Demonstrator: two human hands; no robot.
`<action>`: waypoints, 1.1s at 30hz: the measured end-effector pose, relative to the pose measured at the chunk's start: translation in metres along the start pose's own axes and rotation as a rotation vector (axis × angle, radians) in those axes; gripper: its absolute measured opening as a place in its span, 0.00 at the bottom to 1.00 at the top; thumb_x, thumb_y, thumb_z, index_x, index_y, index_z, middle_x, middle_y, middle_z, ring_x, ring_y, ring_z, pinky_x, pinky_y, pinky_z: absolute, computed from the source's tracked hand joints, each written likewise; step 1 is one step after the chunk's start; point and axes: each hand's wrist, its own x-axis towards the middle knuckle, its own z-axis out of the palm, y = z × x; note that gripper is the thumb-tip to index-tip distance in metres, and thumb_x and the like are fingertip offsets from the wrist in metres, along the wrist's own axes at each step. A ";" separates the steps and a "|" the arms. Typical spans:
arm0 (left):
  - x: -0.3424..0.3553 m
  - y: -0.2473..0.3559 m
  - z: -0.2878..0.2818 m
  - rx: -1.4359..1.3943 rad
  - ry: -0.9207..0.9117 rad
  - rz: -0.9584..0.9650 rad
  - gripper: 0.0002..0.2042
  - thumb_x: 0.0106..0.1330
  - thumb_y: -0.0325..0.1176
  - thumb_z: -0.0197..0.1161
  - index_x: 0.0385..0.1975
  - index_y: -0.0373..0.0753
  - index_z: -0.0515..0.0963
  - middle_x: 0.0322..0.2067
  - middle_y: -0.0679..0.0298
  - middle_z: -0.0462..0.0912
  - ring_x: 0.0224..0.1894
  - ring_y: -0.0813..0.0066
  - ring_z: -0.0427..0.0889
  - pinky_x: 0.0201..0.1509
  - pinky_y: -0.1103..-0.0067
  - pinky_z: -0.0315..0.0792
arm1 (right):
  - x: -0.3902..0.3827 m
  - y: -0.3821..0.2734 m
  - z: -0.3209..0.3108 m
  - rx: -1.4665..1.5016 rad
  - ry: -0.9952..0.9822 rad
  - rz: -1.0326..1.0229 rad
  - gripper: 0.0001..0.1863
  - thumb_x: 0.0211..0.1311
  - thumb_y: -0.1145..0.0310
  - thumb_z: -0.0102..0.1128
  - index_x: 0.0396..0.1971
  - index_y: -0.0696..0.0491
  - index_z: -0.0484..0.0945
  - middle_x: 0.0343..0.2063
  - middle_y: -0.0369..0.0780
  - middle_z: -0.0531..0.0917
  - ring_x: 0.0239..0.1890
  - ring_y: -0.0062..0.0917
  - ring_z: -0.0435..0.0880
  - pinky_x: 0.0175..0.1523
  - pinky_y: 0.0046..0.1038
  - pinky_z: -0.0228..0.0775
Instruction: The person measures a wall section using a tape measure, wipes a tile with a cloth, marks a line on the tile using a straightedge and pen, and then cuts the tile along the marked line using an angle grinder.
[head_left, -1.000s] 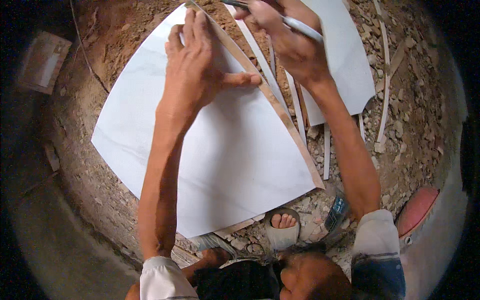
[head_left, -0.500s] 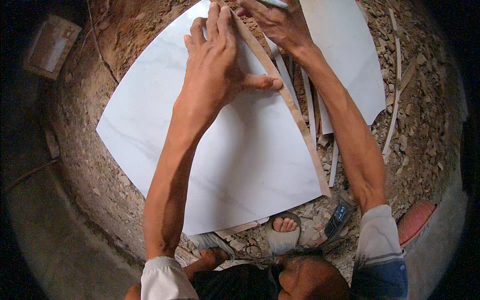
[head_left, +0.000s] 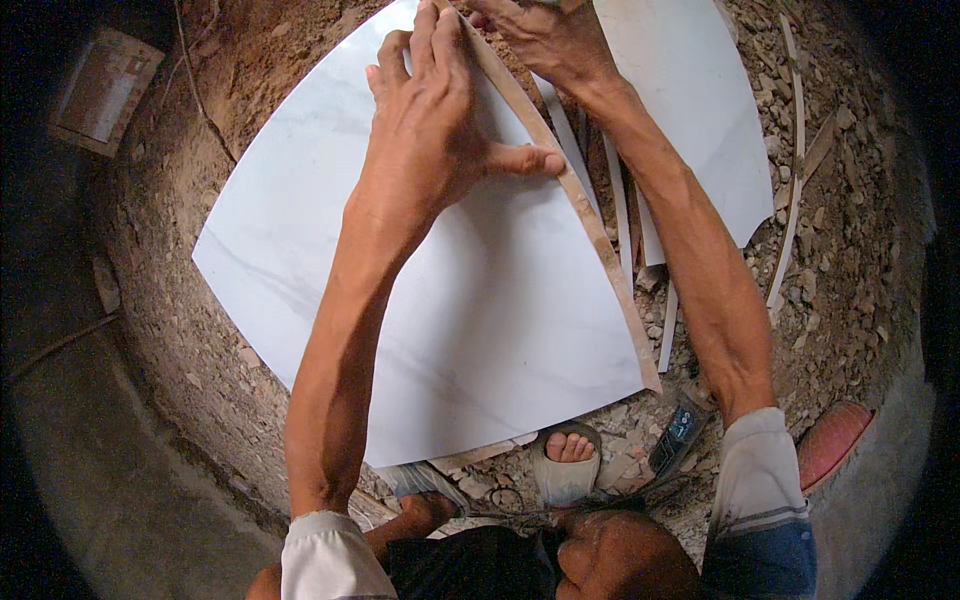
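A large white tile (head_left: 500, 310) with faint grey veins lies across the middle. Along its right side runs a narrow brown strip (head_left: 600, 240); whether this is a separate piece or the tile's raw edge, I cannot tell. My left hand (head_left: 430, 130) presses on the tile with its fingers spread, the thumb reaching out to the strip. At the top edge of the picture, my right hand (head_left: 555, 45) is curled beside the strip's far end. Its fingertips are partly cut off, and what it grips cannot be made out.
Another white tile (head_left: 700, 130) with a notched corner lies at the right, with thin offcuts (head_left: 620, 200) between the two. Rubble and soil (head_left: 840, 220) surround them. A dark, worn object (head_left: 680, 435) lies near my sandalled foot (head_left: 568, 460). A red rounded object (head_left: 833, 445) sits far right, a box (head_left: 105, 90) upper left.
My right hand has shifted slightly up at the far end of the strip, and the pale item seen at its top is out of sight. My left hand and the tile hold still.
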 end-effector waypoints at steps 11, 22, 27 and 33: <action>0.001 -0.001 0.007 0.016 -0.030 -0.022 0.76 0.40 0.77 0.74 0.73 0.17 0.42 0.74 0.31 0.49 0.80 0.41 0.42 0.83 0.53 0.38 | 0.003 -0.019 -0.027 0.367 -0.133 0.500 0.08 0.71 0.68 0.62 0.40 0.57 0.81 0.31 0.43 0.85 0.34 0.31 0.86 0.41 0.33 0.78; -0.003 0.001 0.011 0.039 -0.011 -0.018 0.78 0.38 0.77 0.74 0.74 0.17 0.40 0.74 0.29 0.47 0.80 0.39 0.43 0.83 0.54 0.37 | -0.042 -0.073 -0.102 0.362 -0.332 0.645 0.13 0.71 0.66 0.61 0.47 0.58 0.83 0.34 0.42 0.88 0.34 0.23 0.86 0.41 0.24 0.78; -0.003 0.004 0.013 0.066 -0.038 -0.069 0.79 0.34 0.77 0.76 0.74 0.19 0.43 0.74 0.32 0.50 0.80 0.39 0.45 0.83 0.53 0.41 | -0.063 -0.111 -0.139 0.345 -0.397 0.759 0.13 0.75 0.65 0.60 0.49 0.57 0.85 0.34 0.41 0.90 0.34 0.19 0.87 0.40 0.21 0.79; 0.004 0.011 0.008 0.028 -0.087 -0.138 0.75 0.33 0.73 0.80 0.76 0.30 0.47 0.74 0.35 0.53 0.78 0.38 0.48 0.82 0.49 0.44 | -0.096 -0.143 -0.191 0.327 -0.488 0.881 0.12 0.73 0.69 0.61 0.49 0.58 0.85 0.38 0.41 0.90 0.38 0.19 0.88 0.45 0.22 0.80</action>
